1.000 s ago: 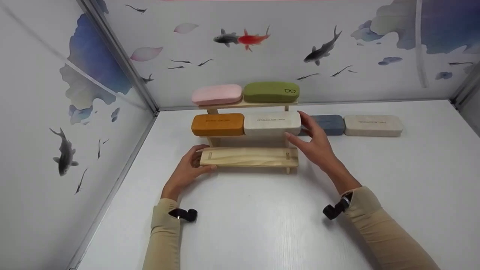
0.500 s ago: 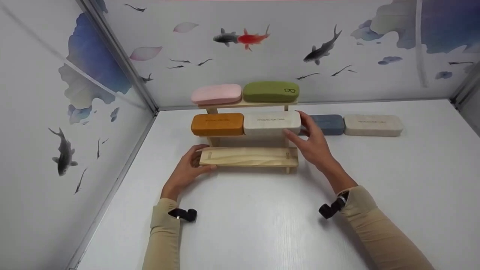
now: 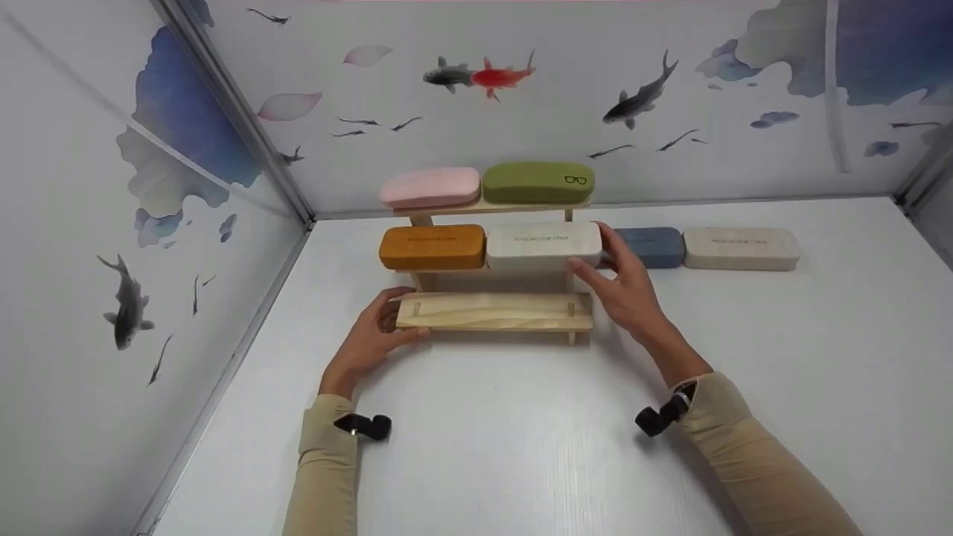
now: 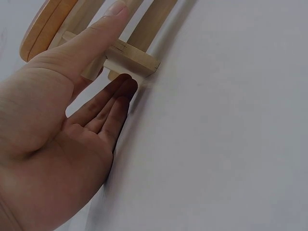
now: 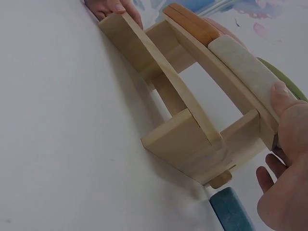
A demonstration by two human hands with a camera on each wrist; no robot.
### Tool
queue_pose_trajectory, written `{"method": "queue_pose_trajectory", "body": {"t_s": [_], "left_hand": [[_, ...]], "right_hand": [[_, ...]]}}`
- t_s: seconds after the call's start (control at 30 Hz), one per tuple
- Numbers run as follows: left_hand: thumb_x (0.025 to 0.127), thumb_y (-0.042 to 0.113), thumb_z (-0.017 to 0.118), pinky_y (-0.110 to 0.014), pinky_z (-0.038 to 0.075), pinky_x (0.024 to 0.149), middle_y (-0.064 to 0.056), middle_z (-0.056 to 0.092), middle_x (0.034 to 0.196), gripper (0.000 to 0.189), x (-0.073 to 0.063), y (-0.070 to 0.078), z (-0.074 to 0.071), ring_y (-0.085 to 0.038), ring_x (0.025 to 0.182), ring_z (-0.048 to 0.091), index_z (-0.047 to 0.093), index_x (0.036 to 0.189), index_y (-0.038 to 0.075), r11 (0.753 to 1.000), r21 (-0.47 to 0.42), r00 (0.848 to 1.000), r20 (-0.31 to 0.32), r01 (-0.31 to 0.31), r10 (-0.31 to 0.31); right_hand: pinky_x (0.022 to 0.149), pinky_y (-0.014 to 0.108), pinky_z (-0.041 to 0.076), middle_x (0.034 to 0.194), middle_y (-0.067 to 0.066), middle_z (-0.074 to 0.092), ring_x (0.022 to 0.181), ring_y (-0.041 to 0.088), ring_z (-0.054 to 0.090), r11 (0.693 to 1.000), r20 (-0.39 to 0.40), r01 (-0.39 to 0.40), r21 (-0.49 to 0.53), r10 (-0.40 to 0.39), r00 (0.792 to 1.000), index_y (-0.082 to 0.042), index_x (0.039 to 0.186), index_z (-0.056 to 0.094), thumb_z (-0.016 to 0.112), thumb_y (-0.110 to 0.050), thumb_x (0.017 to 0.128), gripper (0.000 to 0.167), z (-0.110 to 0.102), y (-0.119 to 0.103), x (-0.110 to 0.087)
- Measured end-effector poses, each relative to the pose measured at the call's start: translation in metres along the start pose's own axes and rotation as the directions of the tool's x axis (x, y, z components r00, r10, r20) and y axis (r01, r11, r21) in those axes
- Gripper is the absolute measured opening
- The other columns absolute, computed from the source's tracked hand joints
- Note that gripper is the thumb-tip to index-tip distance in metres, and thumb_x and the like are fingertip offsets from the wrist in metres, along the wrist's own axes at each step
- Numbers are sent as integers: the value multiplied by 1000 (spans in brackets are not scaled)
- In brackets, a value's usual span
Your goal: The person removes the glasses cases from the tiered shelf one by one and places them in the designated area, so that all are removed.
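Note:
A stepped wooden rack [image 3: 495,311] stands on the white table, its lowest shelf bare. My left hand [image 3: 370,339] holds the left end of that shelf, thumb along the front edge and fingers behind it. On the middle shelf an orange glasses case [image 3: 432,248] sits beside a white glasses case [image 3: 542,246]. My right hand [image 3: 625,286] grips the white case at its right end, with the thumb [image 5: 281,96] on its front face in the right wrist view. A narrow gap shows between the two cases, and the white one reaches slightly past the shelf's right end.
On the top shelf lie a pink glasses case [image 3: 432,187] and a green glasses case [image 3: 537,183]. A blue case [image 3: 654,248] and a beige case [image 3: 741,249] lie on the table right of the rack. A printed wall panel [image 3: 566,112] stands behind.
The white glasses case has shifted slightly right with my right hand, leaving a thin gap beside the orange case. My left hand stays on the rack's lowest shelf.

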State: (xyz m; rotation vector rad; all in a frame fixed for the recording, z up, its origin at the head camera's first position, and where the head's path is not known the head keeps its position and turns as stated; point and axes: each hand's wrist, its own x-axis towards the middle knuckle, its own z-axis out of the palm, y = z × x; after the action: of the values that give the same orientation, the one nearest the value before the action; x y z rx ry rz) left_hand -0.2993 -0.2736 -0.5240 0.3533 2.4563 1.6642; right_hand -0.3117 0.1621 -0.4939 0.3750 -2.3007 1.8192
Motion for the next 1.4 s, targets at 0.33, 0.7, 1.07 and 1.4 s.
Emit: {"method": "queue_pose_trajectory", "body": {"t_s": [0.33, 0.7, 1.07, 1.4], "left_hand": [[88, 37, 93, -48, 47, 118, -6, 62, 149, 81, -2, 4, -6, -24, 134, 63, 49, 156, 30, 1000, 19, 1000, -12, 12, -12], [88, 36, 93, -43, 48, 117, -6, 63, 149, 81, -3, 0, -4, -24, 135, 63, 50, 156, 30, 1000, 8, 1000, -15, 16, -16], [88, 38, 93, -48, 45, 121, -5, 61, 152, 82, 0, 2, 0, -24, 140, 60, 49, 157, 29, 1000, 15, 1000, 2, 17, -17], [87, 38, 93, -45, 47, 118, -4, 62, 150, 82, -1, 0, 1, -23, 137, 62, 49, 156, 31, 1000, 2, 1000, -2, 21, -21]], "right_hand": [[111, 24, 43, 160, -3, 56, 134, 13, 56, 999, -41, 35, 11, -35, 999, -25, 168, 38, 73, -37, 106, 73, -10, -1, -6], [110, 18, 43, 160, -1, 56, 135, 10, 56, 999, -76, 44, 13, -43, 996, -23, 169, 36, 71, -35, 107, 72, -21, 4, -15], [120, 22, 38, 168, -2, 48, 160, 18, 40, 998, -60, 53, -35, -55, 997, -29, 169, 35, 68, -30, 109, 68, -49, 3, -35], [116, 11, 38, 172, 1, 43, 164, 23, 36, 995, -100, 5, -103, -15, 995, -26, 171, 30, 69, -33, 108, 75, -75, 8, -53]]}}
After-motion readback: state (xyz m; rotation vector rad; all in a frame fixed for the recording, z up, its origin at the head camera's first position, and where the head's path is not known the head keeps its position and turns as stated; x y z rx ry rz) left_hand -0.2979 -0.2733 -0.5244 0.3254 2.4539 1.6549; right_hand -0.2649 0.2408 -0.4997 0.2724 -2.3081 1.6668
